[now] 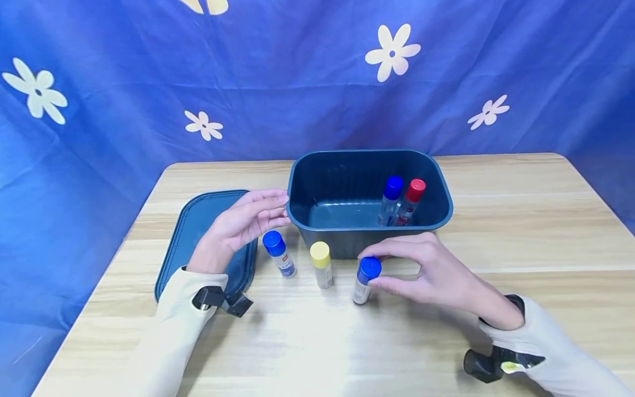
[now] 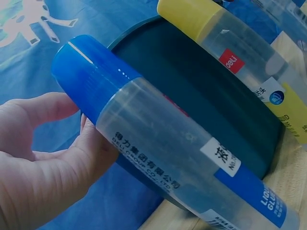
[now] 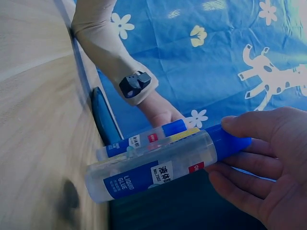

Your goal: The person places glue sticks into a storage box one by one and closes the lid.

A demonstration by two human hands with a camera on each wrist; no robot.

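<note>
Beyond the far edge of the pale wood-grain surface hangs a creased blue cloth, wrapping round past both rounded far corners, printed with white flowers and a spotted white animal figure.

Your L hand & R hand: bare. Your L sleeve: long, off-white, plain; beige-ish in R wrist view. Your R sleeve matches. Blk band shows at R cuff. Blk boxy cam on L wrist; R cam blk too, w/ yel-green sticker, print illegible.
</note>
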